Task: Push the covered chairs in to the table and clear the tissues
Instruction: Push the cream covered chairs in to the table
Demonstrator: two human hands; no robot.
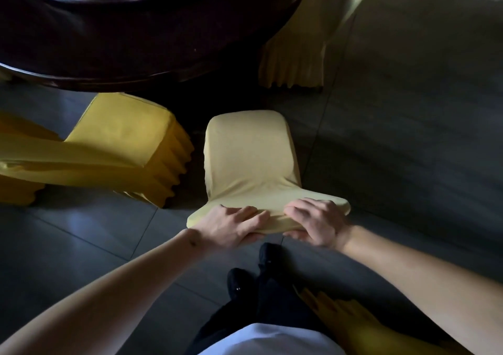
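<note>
Three covered chairs (251, 153) (119, 142) (294, 63) in yellow cloth, a fourth yellow cover (351, 324) at the lower edge, one dark round bench (152, 52), two hands (231, 225) (317, 222), two black shoes (239, 282) (268, 255)

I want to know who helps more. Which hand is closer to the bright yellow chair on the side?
Left. The left hand grips the pale chair back on the side facing the bright yellow chair; the right hand grips the far side.

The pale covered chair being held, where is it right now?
In the head view, the pale covered chair is centre frame, just short of the dark round table, with a yellow covered chair to its left.
</note>
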